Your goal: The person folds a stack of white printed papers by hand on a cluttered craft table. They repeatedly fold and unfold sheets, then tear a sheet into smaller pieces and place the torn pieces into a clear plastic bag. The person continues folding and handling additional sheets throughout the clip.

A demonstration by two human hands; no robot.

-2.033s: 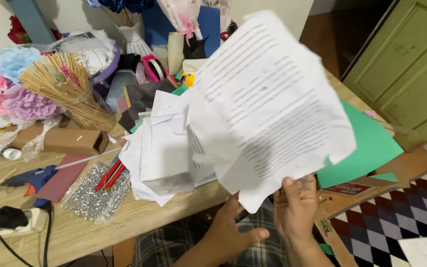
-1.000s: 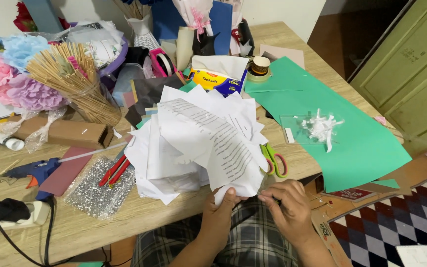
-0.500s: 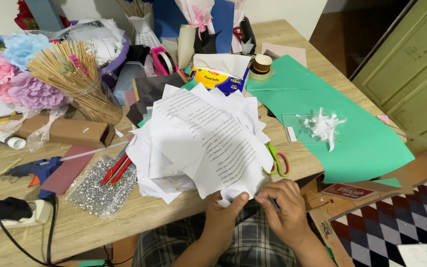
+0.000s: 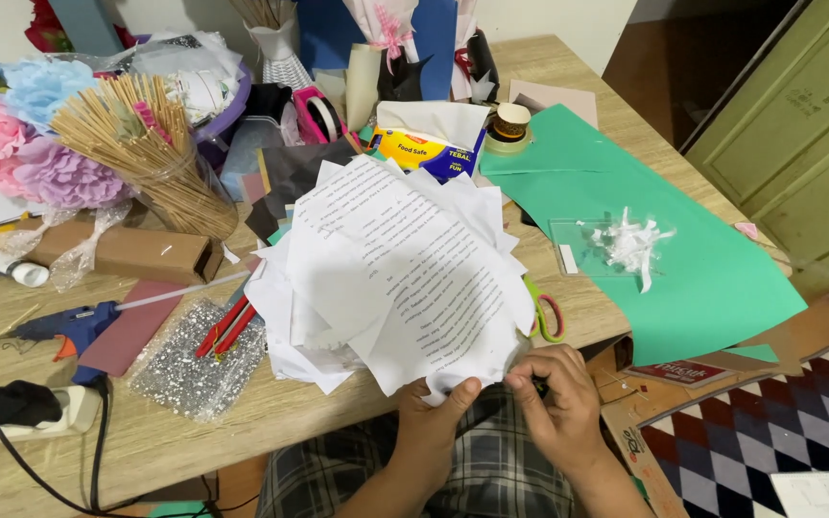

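Observation:
A crumpled bundle of white printed paper sheets (image 4: 395, 269) lies over the wooden table's front edge, fanned out toward the back. My left hand (image 4: 434, 408) pinches the bundle's lower tip from below with thumb on top. Beside it, my right hand (image 4: 554, 398) has its fingers closed on the same gathered end, touching the paper's bottom right corner. Green-and-red handled scissors (image 4: 547, 312) lie half hidden under the bundle's right side.
A green paper sheet (image 4: 683, 259) with white paper scraps (image 4: 630, 240) on a clear plastic piece lies to the right. Left are a blue glue gun (image 4: 64, 324), a glitter sheet (image 4: 194, 360), red pens (image 4: 227, 326), a stick-filled jar (image 4: 160, 158), paper flowers (image 4: 21, 144). A tape roll (image 4: 509, 127) and tissue box (image 4: 429, 144) are behind.
The paper bundle came down from in front of the camera onto the table. Both hands moved in together to its lower tip and now pinch it.

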